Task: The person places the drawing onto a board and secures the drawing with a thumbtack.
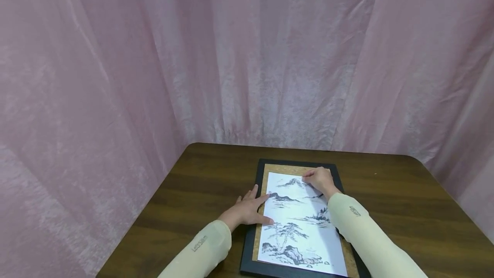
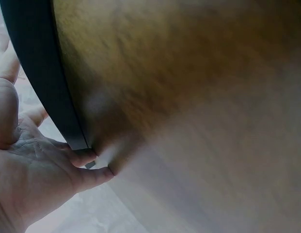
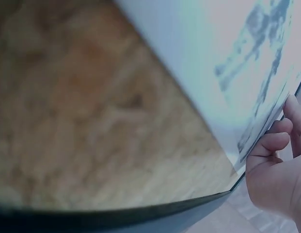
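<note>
A white sheet of paper with an ink landscape (image 1: 293, 213) lies on a tan, gold-flecked backing (image 1: 283, 169) inside a black picture frame (image 1: 248, 250). My left hand (image 1: 248, 210) spreads over the frame's left side, with thumb and index fingertips on the sheet's left edge. In the left wrist view, other fingers (image 2: 94, 179) reach the black rim. My right hand (image 1: 321, 180) pinches the sheet near its upper right corner, its fingers (image 3: 274, 141) curled in the right wrist view. The hand and sleeve hide part of the sheet's right edge.
The frame rests on a dark brown wooden table (image 1: 208, 175) with rounded far corners. Pink velvet curtains (image 1: 247, 55) hang behind it and on both sides. Pale cream sleeves (image 1: 362, 226) cover both forearms.
</note>
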`<state>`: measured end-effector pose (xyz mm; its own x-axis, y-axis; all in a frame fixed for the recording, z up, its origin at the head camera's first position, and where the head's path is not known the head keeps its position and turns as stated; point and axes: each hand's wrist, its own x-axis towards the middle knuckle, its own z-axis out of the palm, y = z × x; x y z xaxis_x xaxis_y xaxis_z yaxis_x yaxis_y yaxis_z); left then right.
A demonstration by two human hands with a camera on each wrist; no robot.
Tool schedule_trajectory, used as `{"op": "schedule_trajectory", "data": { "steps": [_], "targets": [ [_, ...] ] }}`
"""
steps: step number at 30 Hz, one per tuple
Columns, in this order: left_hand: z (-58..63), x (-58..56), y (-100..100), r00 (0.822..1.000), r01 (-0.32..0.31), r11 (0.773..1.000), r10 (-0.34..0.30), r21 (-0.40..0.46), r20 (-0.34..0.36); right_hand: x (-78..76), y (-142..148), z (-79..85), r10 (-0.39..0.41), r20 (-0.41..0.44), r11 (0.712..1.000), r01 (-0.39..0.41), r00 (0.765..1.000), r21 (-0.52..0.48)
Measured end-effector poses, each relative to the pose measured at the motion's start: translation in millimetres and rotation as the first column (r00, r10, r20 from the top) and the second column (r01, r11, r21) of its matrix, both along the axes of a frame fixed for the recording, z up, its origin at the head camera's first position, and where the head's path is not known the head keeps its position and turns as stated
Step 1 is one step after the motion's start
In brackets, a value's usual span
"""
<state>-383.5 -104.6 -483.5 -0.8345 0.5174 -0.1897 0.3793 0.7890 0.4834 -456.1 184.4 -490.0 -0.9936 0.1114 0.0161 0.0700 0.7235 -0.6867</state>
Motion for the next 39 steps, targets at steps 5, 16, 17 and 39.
{"op": "schedule_trajectory", "data": {
  "steps": [5, 16, 17, 39],
  "targets": [
    [0.1, 1.0, 0, 1.000, 0.004, 1.000, -0.004, -0.016, -0.008, 3.6, 0, 0.4, -0.005, 0.010, 1.000, 0.005, 1.000, -0.024],
    [0.6, 2.0, -1, 1.000, 0.011, 1.000, -0.011, -0.017, -0.004, 5.8, -10, 2.8, -0.025, 0.064, 0.997, 0.029, 0.998, -0.070],
    [0.9, 2.3, -1, 1.000, 0.012, 1.000, -0.012, -0.014, -0.002, 5.5, -12, 3.2, -0.031, 0.068, 0.998, 0.035, 0.997, -0.057],
    [-1.2, -0.4, 0, 1.000, 0.014, 0.999, -0.015, -0.029, -0.010, 4.6, -15, 7.8, -0.060, 0.121, 0.997, 0.065, 0.991, -0.036]
  ]
}}
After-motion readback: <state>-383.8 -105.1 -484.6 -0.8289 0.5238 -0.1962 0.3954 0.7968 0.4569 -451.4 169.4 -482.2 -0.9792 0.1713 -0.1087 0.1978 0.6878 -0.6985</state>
